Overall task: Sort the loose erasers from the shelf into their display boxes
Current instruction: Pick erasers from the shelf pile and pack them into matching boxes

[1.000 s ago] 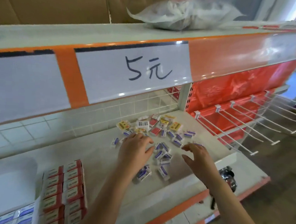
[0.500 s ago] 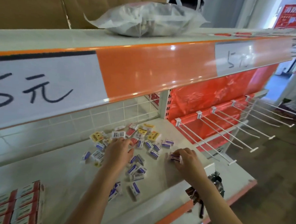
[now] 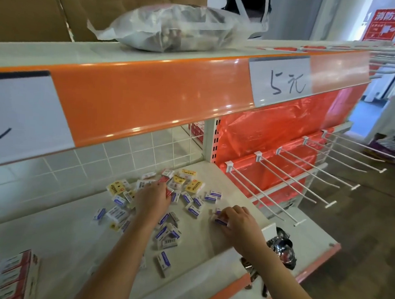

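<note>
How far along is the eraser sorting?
Early on. A display box at bottom left already looks full of red erasers. The right hand pinches a few blue erasers; the left hand reaches into the pile. Most erasers remain loose on the shelf.

A: Where are the arms?
B: Both bare forearms reach up and forward from the bottom edge, the left one from lower centre, the right one from the lower right.
A: And the left hand?
B: Palm down, fingers bent, tips pinching something small and red.
A: The right hand?
B: Knuckles up, fingers curled to the left, gripping a small eraser. The hands are apart.
</note>
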